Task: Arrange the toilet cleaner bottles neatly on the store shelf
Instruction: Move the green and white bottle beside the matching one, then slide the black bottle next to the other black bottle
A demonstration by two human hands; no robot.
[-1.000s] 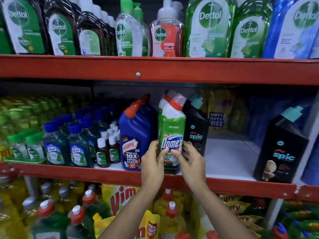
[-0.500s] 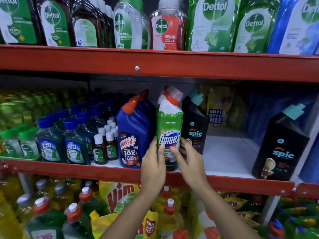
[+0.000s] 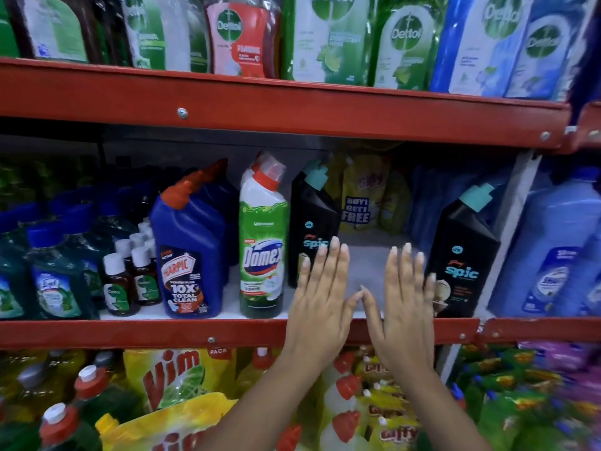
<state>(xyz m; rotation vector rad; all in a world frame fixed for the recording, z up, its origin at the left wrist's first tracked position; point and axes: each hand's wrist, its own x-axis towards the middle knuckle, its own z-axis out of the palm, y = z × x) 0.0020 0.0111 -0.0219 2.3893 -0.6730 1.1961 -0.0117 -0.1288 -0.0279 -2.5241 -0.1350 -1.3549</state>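
On the middle red shelf [image 3: 130, 332] a blue Harpic bottle [image 3: 190, 255], a green-and-white Domex bottle [image 3: 263, 245] and a black Spic bottle [image 3: 310, 219] stand upright side by side. A second black Spic bottle [image 3: 463, 252] stands apart at the right, with a bare gap of white shelf between. My left hand [image 3: 320, 294] is flat and open, partly in front of the left Spic bottle. My right hand [image 3: 405, 297] is flat and open just left of the right Spic bottle. Neither hand holds anything.
Dettol bottles and pouches [image 3: 328, 37] fill the upper shelf. Small Dettol bottles [image 3: 118, 281] and Lizol bottles [image 3: 55, 275] stand left of the Harpic. Yellow pouches [image 3: 361, 196] sit at the back of the gap. Vim pouches [image 3: 169, 379] and red-capped bottles fill the lower shelf.
Both hands have let go of the Domex bottle, which now stands on the shelf, and moved right into the gap between the two Spic bottles. The view shifted right and closer.
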